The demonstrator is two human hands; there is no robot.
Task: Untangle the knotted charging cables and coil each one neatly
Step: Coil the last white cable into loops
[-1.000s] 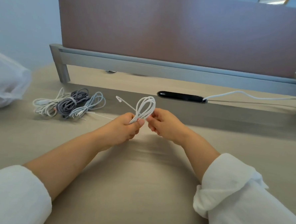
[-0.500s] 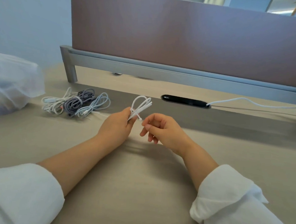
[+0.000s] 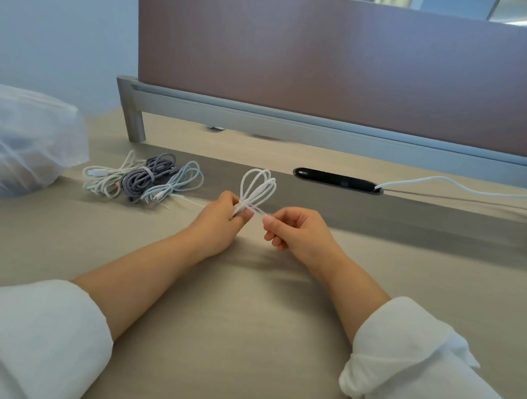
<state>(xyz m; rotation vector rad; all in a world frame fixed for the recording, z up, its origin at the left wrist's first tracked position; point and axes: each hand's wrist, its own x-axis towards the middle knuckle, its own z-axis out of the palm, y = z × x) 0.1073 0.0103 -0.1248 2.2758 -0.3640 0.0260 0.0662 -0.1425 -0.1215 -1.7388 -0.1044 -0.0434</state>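
Finding: my left hand (image 3: 221, 218) grips the white cable (image 3: 258, 183) at its gathered waist, with fingers and thumb curled round the strands. The loops stand up and fan out above the fist, at the centre of the frame and lifted off the bench (image 3: 233, 321).

Change noted: a second ago both hands were on the bundle. Half a second ago my right hand (image 3: 297, 232) had let go and hung apart with nothing in it. It has now come back and pinches the cable's loose end (image 3: 261, 212) between thumb and forefinger, just beside my left thumb. The other fingers are loosely curled below.

Assessment: this cable appears free of knots and is already looped. Taking up the loose end suggests the step in hand is winding it round the waist to secure the coil. The pinch sits close to the bundle, so little slack is left to wrap.

Other items: three other cables (image 3: 148, 177) lie bundled side by side on the bench at centre left, apparently done. A plastic bag (image 3: 22, 141) sits at the far left. A separate cord (image 3: 442, 182) runs from the black slot (image 3: 334, 180) toward the right edge.
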